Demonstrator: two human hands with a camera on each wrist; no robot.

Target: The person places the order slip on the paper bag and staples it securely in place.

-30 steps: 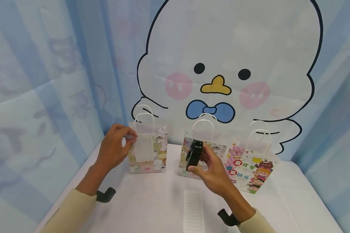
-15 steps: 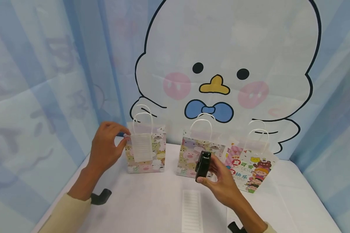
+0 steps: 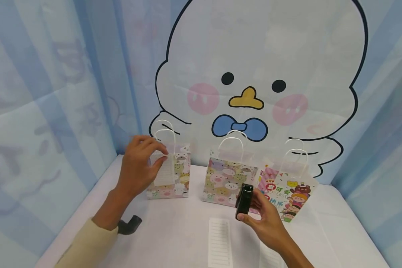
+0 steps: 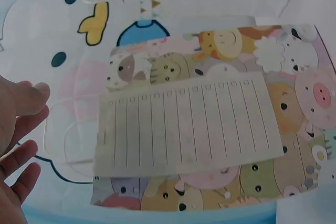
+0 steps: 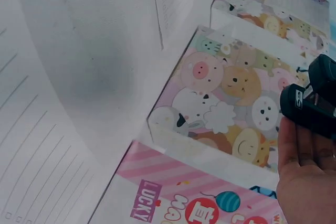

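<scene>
At the left, a paper gift bag (image 3: 182, 186) printed with cartoon animals stands upright. A lined paper slip (image 4: 189, 124) lies flat against its front, with a short thin mark near the slip's top end. My left hand (image 3: 139, 165) is raised over the slip's top in the head view, its thumb and fingers bent and parted. In the left wrist view those fingers are beside the bag's handle and hold nothing. My right hand (image 3: 266, 219) grips a black stapler (image 3: 244, 201), held up in front of the other bags.
A second animal-print bag (image 3: 221, 180) stands in the middle, and a colourful lettered bag (image 3: 294, 197) at the right. Lined slips lie on the white table, one (image 3: 220, 242) in front and another (image 3: 269, 257) beside my right forearm. A cartoon curtain (image 3: 254, 44) hangs behind.
My right hand has moved right and nearer with the stapler, away from the middle bag. My left hand drew off to the left, then came back right over the slip's top.
</scene>
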